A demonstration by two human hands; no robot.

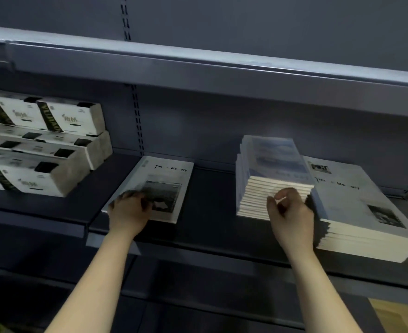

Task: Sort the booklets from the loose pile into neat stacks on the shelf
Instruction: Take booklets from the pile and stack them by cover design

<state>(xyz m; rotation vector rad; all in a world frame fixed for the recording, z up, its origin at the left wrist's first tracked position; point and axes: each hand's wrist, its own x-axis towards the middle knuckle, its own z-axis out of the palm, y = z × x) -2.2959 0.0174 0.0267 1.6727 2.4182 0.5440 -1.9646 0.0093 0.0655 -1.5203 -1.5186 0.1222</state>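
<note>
Grey booklet [159,186] is gripped at its near left corner by the left hand [128,209] | tall booklet stack [270,169] is touched at its front edges by the curled right hand [290,210], hold cannot be told | both are laid on dark metal shelf [210,195] | wider stack [366,207] is set against its right | white boxes [44,150] are piled at left.

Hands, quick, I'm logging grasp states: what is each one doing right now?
Left hand: fingers curled over the near corner of the flat booklet; grip cannot be told.
Right hand: pinches the near edge of the tall stack.
</note>
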